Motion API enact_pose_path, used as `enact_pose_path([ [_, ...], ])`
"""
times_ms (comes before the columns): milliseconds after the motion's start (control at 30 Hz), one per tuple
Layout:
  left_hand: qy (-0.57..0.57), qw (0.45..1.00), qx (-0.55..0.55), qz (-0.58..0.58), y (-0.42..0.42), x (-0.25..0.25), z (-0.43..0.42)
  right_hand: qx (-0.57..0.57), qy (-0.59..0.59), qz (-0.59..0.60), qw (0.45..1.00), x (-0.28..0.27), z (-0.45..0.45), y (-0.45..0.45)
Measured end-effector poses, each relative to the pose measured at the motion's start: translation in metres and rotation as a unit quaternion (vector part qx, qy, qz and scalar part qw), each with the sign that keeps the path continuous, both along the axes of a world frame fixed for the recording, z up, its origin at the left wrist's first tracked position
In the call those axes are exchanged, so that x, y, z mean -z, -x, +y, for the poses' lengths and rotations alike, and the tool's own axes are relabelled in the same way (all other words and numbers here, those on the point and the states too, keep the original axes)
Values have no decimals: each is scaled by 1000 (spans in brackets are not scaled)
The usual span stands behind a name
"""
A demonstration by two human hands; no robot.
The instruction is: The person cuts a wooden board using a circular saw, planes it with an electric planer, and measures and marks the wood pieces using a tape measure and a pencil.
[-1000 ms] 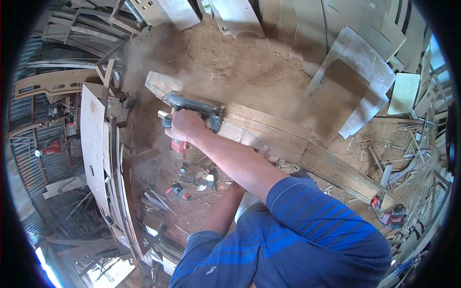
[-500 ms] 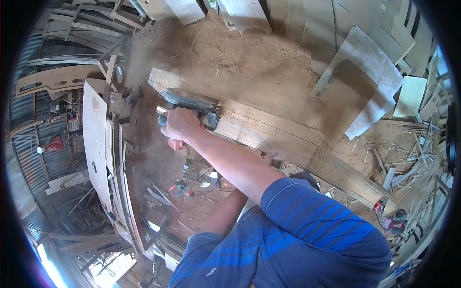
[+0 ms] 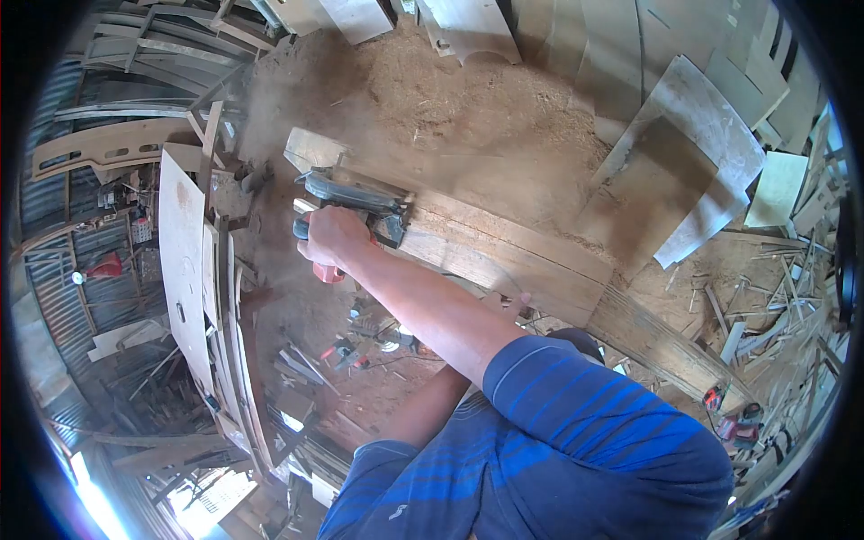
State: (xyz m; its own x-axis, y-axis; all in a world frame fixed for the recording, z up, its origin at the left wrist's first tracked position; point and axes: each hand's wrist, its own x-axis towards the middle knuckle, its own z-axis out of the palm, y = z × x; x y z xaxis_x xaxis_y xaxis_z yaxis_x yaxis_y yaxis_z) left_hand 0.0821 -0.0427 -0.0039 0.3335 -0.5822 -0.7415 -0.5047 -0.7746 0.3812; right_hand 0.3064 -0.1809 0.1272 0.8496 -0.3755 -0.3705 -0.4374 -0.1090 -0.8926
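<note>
My right hand (image 3: pixel 335 238) is wrapped around the handle of a circular saw (image 3: pixel 355 193), which has a dark guard and a red part below the hand. The saw rests on a wooden plank (image 3: pixel 504 256), near its far left end. A cut line runs lengthwise along the plank to the right of the saw, with sawdust over it. My left arm passes beneath my right forearm. Only a bit of my left hand (image 3: pixel 524 299) shows at the plank's near edge; its fingers are mostly hidden.
Dust hangs in the air left of the saw. A tape measure (image 3: pixel 714 398) and a red tool (image 3: pixel 742 427) lie by the plank's right end. More power tools (image 3: pixel 342 353) sit on the floor. Leaning boards (image 3: pixel 183 261) stand left; plywood sheets (image 3: pixel 693 135) lie at upper right.
The saw has shifted slightly leftward along the plank relative to the wood. My right hand moves with it, and the whole view has shifted a little.
</note>
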Motion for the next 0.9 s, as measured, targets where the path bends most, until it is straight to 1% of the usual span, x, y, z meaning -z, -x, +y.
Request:
enact_pose_path([
  [100,-34,999,2,31,-6,-20,-11,6,-8,0,1000,0,0,-7],
  [167,-43,998,-2,52,-8,-23,-14,-2,-16,11,1000,-2,-2,-10],
  [267,-42,996,55,50,-13,-11,-5,-13,-5,-1,1000,0,-3,-20],
  [333,-69,995,50,56,-16,-27,-17,5,-4,-16,1000,3,0,-27],
  [400,-127,988,-20,80,-16,-49,-38,18,-12,-26,999,3,0,-35],
  [533,-110,990,-57,69,-11,-27,-23,20,-25,-34,999,-1,-5,-52],
  [633,-94,989,-75,82,-12,-43,-30,11,-34,-20,999,0,-5,-71],
  [667,-92,986,-81,109,-17,-51,-33,5,-39,-9,999,1,-5,-76],
  [733,-41,991,-37,123,-27,-56,-30,-19,-29,2,999,-6,-10,-79],
  [767,7,994,13,109,-29,-59,-22,-30,-24,7,999,-10,-12,-79],
  [833,108,981,55,152,-27,-59,-7,0,-2,-32,999,-3,-5,-78],
  [867,162,963,48,208,-26,-50,2,17,12,-51,998,2,-4,-77],
  [900,172,952,17,251,-25,-49,0,8,21,-57,998,5,-4,-76],
])
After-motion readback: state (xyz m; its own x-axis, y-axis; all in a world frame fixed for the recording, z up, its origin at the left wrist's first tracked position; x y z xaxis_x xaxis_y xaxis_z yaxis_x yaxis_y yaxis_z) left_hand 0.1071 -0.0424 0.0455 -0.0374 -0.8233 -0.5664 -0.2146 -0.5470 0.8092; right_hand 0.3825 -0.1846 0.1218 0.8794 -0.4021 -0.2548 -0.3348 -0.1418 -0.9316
